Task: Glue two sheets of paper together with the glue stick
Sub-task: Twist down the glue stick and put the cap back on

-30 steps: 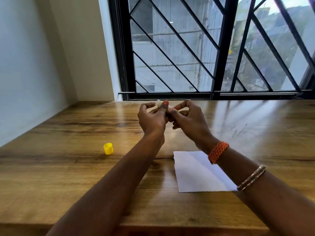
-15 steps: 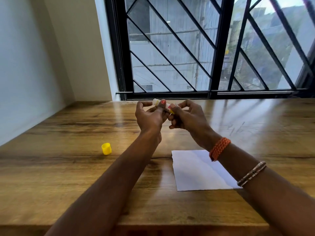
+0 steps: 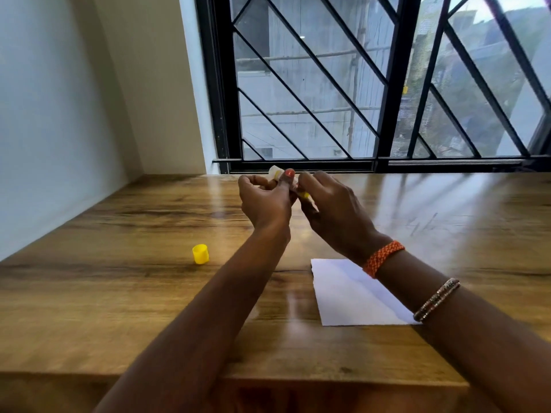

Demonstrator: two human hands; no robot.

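Both hands are raised above the wooden table near the window. My left hand grips the body of a small glue stick, whose pale tip pokes out above the thumb. My right hand pinches the stick's yellow lower end. The yellow cap stands alone on the table to the left. White paper lies flat under my right forearm; I cannot tell whether it is one sheet or two.
A black barred window closes off the far side of the table. A white wall runs along the left. The table's front edge is close to me.
The hands have stayed together on the glue stick, with the fingers shifting slightly around it. The view has drifted a little; cap and paper lie where they were.
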